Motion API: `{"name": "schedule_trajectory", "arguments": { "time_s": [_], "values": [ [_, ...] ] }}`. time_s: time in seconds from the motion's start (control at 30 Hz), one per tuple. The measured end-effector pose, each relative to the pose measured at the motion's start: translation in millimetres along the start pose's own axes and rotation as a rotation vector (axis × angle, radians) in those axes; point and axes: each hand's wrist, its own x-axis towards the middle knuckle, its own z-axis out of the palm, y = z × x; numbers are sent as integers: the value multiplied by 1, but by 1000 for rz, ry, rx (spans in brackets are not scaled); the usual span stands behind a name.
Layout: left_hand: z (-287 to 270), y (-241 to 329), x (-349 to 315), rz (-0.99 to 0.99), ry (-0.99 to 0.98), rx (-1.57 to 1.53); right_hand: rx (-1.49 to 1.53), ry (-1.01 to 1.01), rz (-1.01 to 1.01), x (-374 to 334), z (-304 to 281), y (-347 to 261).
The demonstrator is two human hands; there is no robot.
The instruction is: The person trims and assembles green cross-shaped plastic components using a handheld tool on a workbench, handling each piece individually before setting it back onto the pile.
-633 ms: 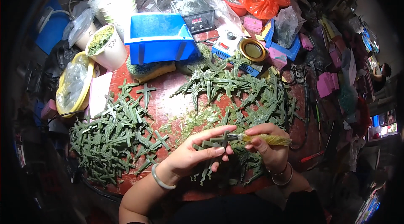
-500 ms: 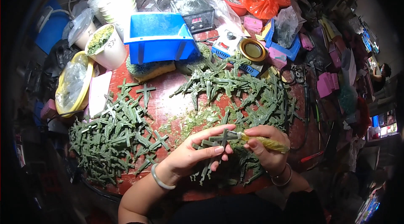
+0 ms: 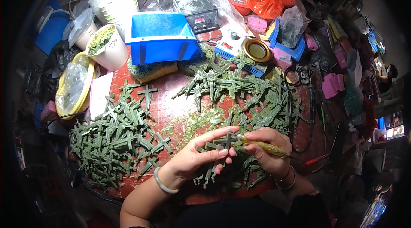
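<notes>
My left hand [image 3: 204,153] is closed around several dark green crosses [image 3: 227,140], pinching them between thumb and fingers. One cross lies uppermost, close to the fingertips. My right hand [image 3: 270,153] grips a pen-like tool with a yellow wrapped handle [image 3: 274,148], and its tip meets or nearly meets the end of that cross. A big heap of green crosses [image 3: 115,142] lies left of my hands. Beyond and to the right spreads a second pile of green cross pieces [image 3: 252,93], some still joined to scraps. Pale green shavings [image 3: 201,121] are scattered just past my left fingers.
A blue bin [image 3: 165,43] rests tilted on sponges [image 3: 154,73] at the back of the red table [image 3: 165,93]. Behind the piles stand a white bucket [image 3: 112,50], a control box with a display [image 3: 201,19] and a round brass-coloured dish [image 3: 257,51]. A yellow basin [image 3: 65,108] sits left.
My right hand has shifted slightly left, and the yellow-handled tool has moved a little along the cross. My left hand and the crosses in it stay almost still.
</notes>
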Motion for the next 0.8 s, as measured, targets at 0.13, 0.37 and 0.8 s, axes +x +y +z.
{"name": "schedule_trajectory", "arguments": {
  "time_s": [0.13,0.37,0.8],
  "values": [
    [0,-5,0,19,57,-29,-100,59,-28,-1,1,-2],
    [-10,-13,3,111,-4,52,-141,43,-87,-2,5,-3],
    [-4,-9,0,80,-45,19,-197,60,-238,-6,7,1]
  ]
}}
